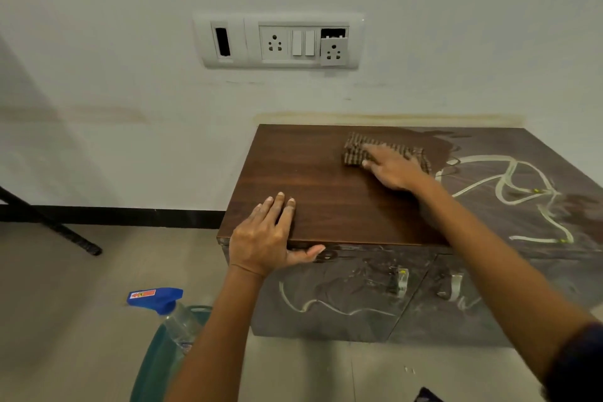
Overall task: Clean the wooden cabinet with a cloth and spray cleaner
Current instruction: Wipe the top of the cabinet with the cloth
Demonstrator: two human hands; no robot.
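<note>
Forearms reach in close: left hand flat, bracing the wooden cabinet's front-left edge, right hand spread, pressing the cloth on its top near the back; ungripped, that cloth could bunch and drag the right side's white streaks across cleaned wood.

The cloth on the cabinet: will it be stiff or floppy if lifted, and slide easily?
Probably floppy: the cloth lies bunched in folds under the right hand. Likely light, being woven fabric. It should slide readily on the smooth cabinet top.
</note>
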